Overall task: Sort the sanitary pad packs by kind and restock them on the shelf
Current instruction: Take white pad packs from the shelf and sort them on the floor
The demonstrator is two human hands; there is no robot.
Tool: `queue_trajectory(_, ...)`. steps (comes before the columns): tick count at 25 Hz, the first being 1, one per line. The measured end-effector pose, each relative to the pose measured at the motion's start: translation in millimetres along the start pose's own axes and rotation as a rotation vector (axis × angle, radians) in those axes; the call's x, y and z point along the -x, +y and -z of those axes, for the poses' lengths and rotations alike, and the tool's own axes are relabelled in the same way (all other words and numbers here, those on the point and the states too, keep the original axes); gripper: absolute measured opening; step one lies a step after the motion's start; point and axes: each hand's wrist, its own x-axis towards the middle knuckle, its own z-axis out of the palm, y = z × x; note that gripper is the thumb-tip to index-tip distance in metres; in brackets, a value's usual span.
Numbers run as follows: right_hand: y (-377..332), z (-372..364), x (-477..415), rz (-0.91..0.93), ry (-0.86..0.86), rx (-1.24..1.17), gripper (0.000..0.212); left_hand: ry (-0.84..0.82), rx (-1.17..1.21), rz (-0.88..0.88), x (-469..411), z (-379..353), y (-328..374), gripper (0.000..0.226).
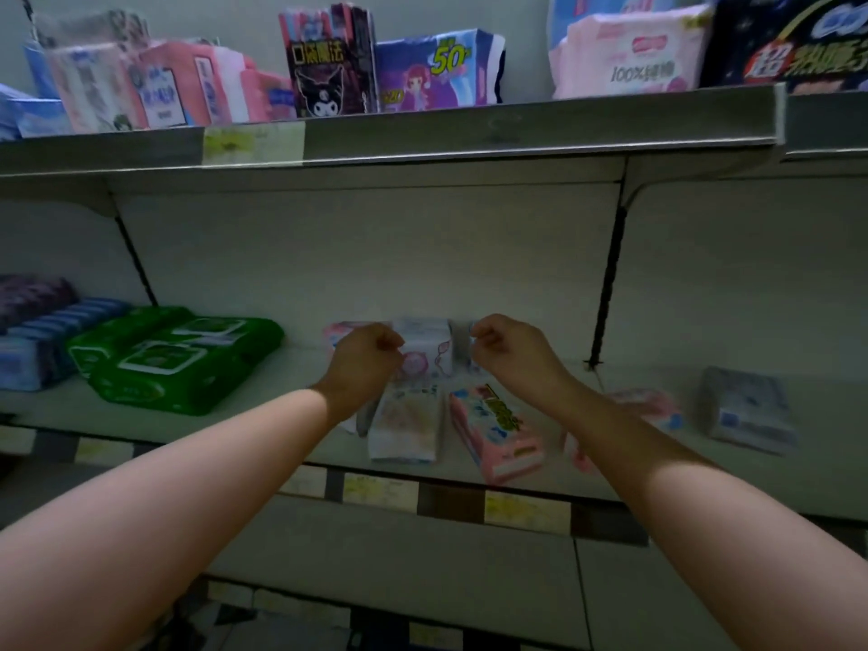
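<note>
On the middle shelf (291,429) a white pad pack with a pink circle (425,352) stands upright at the back. My left hand (366,357) has its fingers curled at that pack's left edge and pinches it. My right hand (509,350) hovers just right of the pack with curled fingers, a small gap away, holding nothing I can see. In front lie a pale flat pack (406,427) and a pink pack (498,434). A pink pack (653,406) is partly hidden by my right forearm. Further right lies a blue-grey pack (747,411).
Green wipe packs (174,364) and blue and purple packs (42,331) fill the middle shelf's left end. The upper shelf (422,133) carries several pad packs, among them a black cartoon pack (329,63) and a blue one (437,68). Price labels line the shelf edges.
</note>
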Motion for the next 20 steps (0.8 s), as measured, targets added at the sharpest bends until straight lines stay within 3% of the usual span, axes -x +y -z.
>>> queue_trajectory(6,29,-49,-85,-0.020,-0.156,0.259,0.022,-0.061,-0.032,0.050,-62,-4,-35,0.025)
queue_trajectory(9,42,-73,-127,-0.071,-0.336,0.443,0.078,-0.088,-0.065,0.084,-97,-4,-51,0.032)
queue_trajectory(12,55,-95,-154,-0.032,-0.438,0.692,0.103,-0.161,-0.109,0.082,-122,-14,-66,0.025)
queue_trajectory(14,65,-107,-167,-0.019,-0.471,0.815,0.103,-0.224,-0.156,0.080,-134,-22,-77,0.014)
queue_trajectory(17,78,-119,-173,0.047,-0.419,0.919,0.088,-0.307,-0.174,0.048,-143,-35,-87,0.029)
queue_trajectory(20,83,-115,-173,0.072,-0.372,0.887,0.076,-0.302,-0.155,0.018,-145,-41,-87,0.028)
